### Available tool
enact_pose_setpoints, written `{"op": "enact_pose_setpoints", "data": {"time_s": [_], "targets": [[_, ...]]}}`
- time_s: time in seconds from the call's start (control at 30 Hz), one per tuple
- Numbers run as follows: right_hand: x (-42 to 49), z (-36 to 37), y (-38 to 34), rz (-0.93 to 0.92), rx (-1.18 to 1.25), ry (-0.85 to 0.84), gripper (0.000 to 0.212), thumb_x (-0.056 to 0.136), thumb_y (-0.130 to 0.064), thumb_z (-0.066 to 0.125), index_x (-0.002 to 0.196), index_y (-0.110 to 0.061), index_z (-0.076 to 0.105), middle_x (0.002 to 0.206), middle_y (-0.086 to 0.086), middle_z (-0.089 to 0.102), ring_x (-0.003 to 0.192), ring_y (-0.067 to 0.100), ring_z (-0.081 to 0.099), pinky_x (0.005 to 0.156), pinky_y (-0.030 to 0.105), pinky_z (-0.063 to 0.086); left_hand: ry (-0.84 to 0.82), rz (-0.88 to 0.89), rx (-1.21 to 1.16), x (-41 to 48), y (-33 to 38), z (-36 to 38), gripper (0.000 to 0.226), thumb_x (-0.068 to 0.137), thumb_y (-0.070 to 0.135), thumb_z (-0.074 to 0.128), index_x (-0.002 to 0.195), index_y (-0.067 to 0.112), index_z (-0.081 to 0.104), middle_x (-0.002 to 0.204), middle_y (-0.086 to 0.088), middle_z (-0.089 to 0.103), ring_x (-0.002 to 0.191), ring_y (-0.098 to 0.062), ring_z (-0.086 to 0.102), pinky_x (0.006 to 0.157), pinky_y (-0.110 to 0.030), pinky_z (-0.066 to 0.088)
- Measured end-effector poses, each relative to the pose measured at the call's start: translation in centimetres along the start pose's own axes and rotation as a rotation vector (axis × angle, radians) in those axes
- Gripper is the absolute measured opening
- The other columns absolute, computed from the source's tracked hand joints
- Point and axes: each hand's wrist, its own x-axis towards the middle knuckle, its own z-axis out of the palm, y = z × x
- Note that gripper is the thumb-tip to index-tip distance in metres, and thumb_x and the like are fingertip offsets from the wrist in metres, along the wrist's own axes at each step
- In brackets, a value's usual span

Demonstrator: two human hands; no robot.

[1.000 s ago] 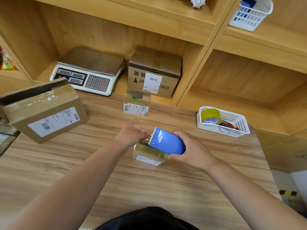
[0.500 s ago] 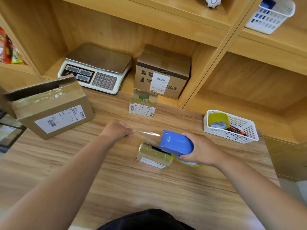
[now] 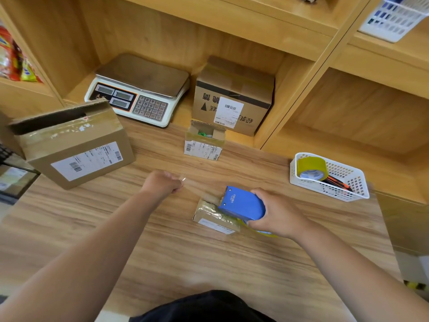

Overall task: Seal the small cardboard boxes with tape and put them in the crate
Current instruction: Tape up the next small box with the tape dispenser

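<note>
Our left hand (image 3: 162,184) is curled tight, pinching the free end of the clear tape (image 3: 202,189). The strip stretches left from the blue dispenser (image 3: 241,203), which our right hand (image 3: 276,212) wraps around. The small box (image 3: 209,217) lies on the table (image 3: 185,263) under the dispenser, near the centre. The taut strip could twist, stick to itself or land crooked. The light box might lift with it.

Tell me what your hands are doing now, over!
Right hand grips blue tape dispenser atop small box. Left hand pinches clear tape stretched from it. Second small box behind, flaps open.
</note>
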Motion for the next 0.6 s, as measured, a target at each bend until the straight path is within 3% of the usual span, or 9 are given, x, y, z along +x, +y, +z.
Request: {"op": "enact_pose_setpoints", "data": {"time_s": [0.3,0.43,0.6], "targets": [[0.4,0.2,-1.0,-0.009,-0.124,-0.021,0.048,0.065,-0.044,0.070,0.107,-0.034,0.050,0.092,-0.013,0.058,0.084,0.014,0.053,0.063,0.028,0.038,-0.013,-0.042,-0.008,0.2,-1.9,1.1,0.031,0.079,0.010,0.066,0.052,0.012,0.051,0.064,-0.008,0.056,0.064,-0.021,0.048,0.063,-0.027,0.036],[0.5,0.3,-1.3,0.004,-0.173,-0.040,0.046,0.064,-0.046,0.068,0.104,-0.033,0.049,0.092,-0.012,0.058,0.084,0.017,0.054,0.061,0.028,0.038,-0.036,-0.047,-0.043,0.4,-2.7,1.5,0.025,0.060,0.023,0.065,0.041,0.017,0.049,0.054,-0.005,0.052,0.059,-0.020,0.046,0.067,-0.030,0.039],[0.5,0.5,-1.0,0.037,-0.161,-0.048,0.049,0.064,-0.047,0.067,0.107,-0.034,0.049,0.093,-0.013,0.057,0.085,0.016,0.053,0.066,0.029,0.042,-0.014,-0.037,-0.088,0.4,-3.0,2.2,0.039,0.076,0.015,0.069,0.044,0.016,0.047,0.053,0.000,0.050,0.058,-0.019,0.045,0.062,-0.027,0.036]]}}
